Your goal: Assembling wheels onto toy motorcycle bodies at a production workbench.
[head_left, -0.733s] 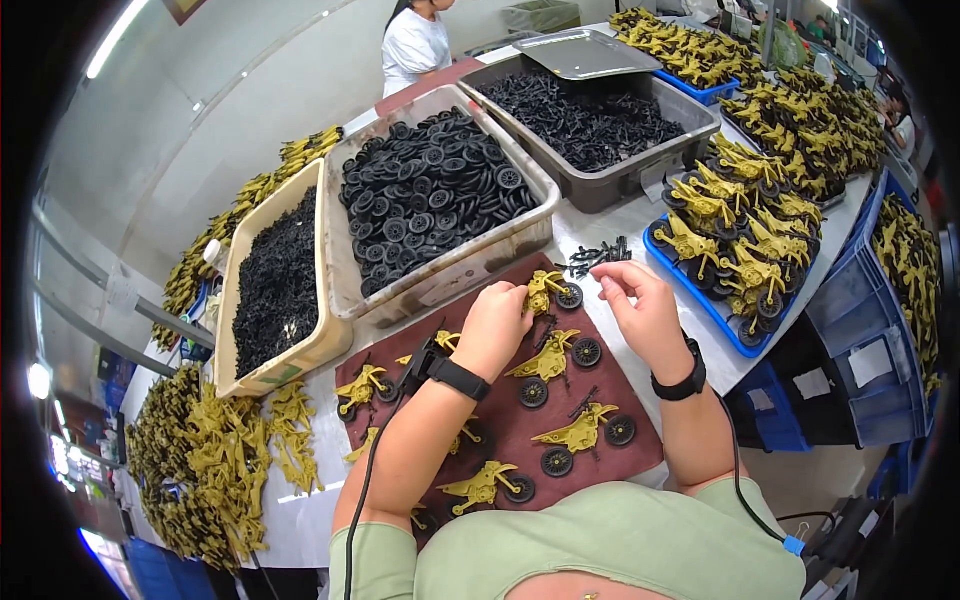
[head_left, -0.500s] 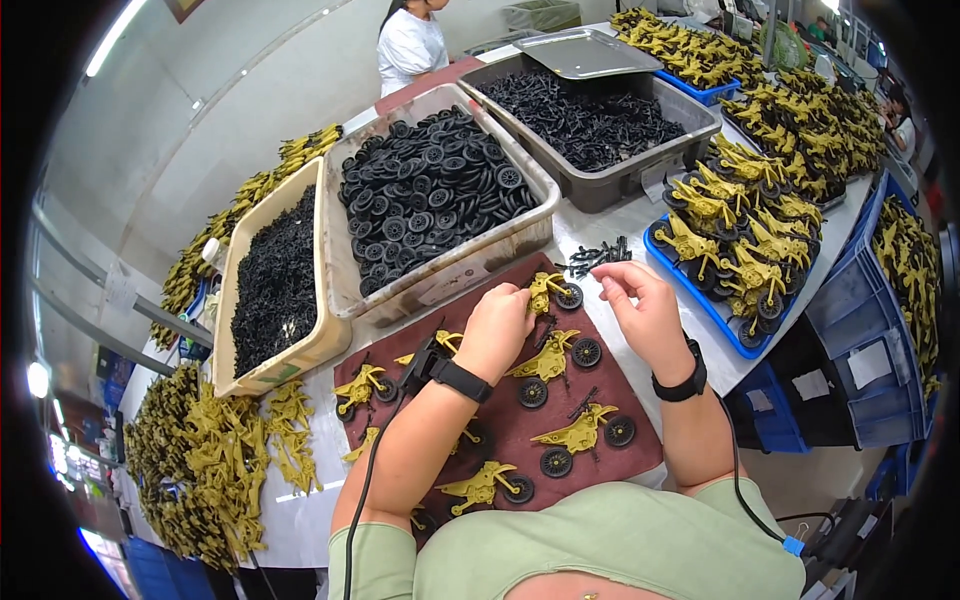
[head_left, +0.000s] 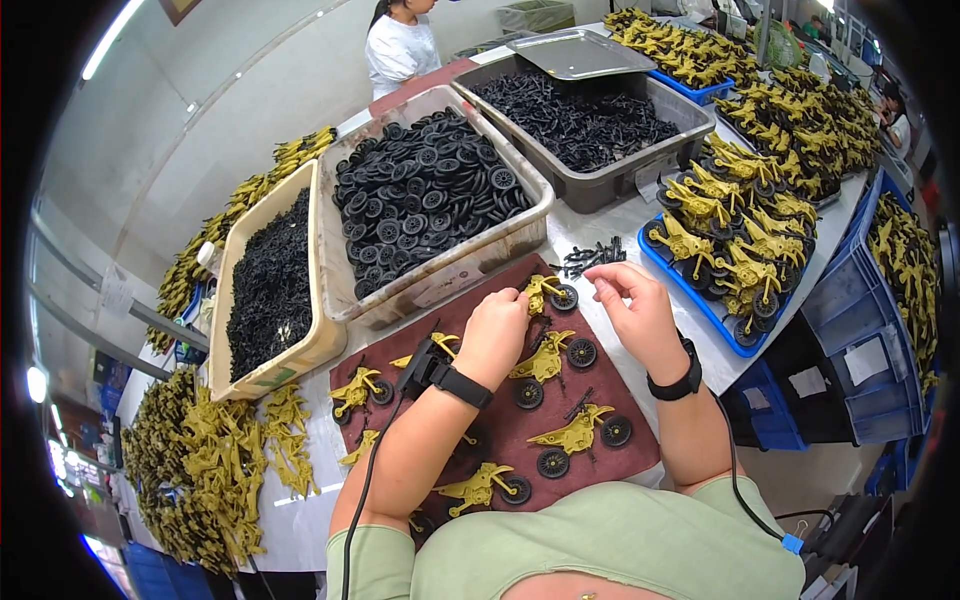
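Observation:
My left hand (head_left: 497, 333) holds down a yellow toy motorbike (head_left: 548, 293) with a black wheel at the far edge of the dark red mat (head_left: 620, 462). My right hand (head_left: 636, 308) hovers just right of it, fingers pinched together; what they hold is too small to tell. Several more yellow motorbikes lie on the mat, among them one (head_left: 548, 361) by my left wrist and one (head_left: 578, 433) nearer me. A small heap of black pins (head_left: 590, 256) lies just beyond the mat.
A beige bin of black wheels (head_left: 425, 195) stands behind the mat, a bin of small black parts (head_left: 270, 285) to its left, a grey bin (head_left: 580, 120) to the right. A blue tray of finished motorbikes (head_left: 730, 240) is at right. Yellow frames (head_left: 200, 470) heap at left. A person in white (head_left: 400, 45) stands far back.
My right hand's fingers have drawn slightly closer to the motorbike under my left hand. Otherwise nothing has visibly moved.

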Motion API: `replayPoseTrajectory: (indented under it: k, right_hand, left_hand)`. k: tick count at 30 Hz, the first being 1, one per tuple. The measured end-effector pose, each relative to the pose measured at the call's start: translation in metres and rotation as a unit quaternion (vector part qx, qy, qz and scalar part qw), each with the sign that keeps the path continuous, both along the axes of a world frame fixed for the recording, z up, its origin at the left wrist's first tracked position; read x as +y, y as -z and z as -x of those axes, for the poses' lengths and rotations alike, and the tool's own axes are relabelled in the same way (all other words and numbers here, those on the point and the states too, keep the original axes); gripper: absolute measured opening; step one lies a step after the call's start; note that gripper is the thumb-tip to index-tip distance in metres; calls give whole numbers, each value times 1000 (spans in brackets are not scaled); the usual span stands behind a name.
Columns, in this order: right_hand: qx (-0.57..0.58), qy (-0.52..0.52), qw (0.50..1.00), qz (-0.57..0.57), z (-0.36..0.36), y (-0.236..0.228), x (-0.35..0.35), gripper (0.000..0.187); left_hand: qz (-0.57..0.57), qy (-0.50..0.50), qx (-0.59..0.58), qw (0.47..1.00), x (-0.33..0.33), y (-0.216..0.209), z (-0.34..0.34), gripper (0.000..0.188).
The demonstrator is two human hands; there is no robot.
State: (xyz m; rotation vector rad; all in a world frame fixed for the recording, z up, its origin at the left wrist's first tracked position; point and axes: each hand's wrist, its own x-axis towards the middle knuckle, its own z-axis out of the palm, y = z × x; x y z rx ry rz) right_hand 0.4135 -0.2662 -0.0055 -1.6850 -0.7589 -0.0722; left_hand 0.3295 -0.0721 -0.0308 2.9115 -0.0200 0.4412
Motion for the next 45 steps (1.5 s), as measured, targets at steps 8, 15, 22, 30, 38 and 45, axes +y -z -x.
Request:
replayPoseTrajectory:
  k: [8, 15, 22, 30, 38, 45]
  right_hand:
    - [-8, -2, 1000, 16, 1, -1, 1, 14]
    - [14, -17, 999, 24, -7, 11, 3, 19]
    - [-4, -30, 998, 48, -10, 15, 4, 37]
    - [102, -300, 943, -96, 2, 14, 8, 38]
    - [138, -347, 908, -188, 17, 9, 10, 37]
    - [231, -380, 879, -172, 19, -2, 2, 38]
  left_hand:
    - [-3, 2, -35, 999, -5, 12, -4, 23]
    - [-94, -62, -6, 994, -14, 14, -15, 9]
    - [47, 3, -48, 998, 7, -20, -2, 13]
    - [194, 72, 5, 978, -30, -93, 44, 22]
    - [181, 49, -115, 976, -45, -88, 71, 31]
    - [158, 53, -134, 977, -51, -94, 79, 26]
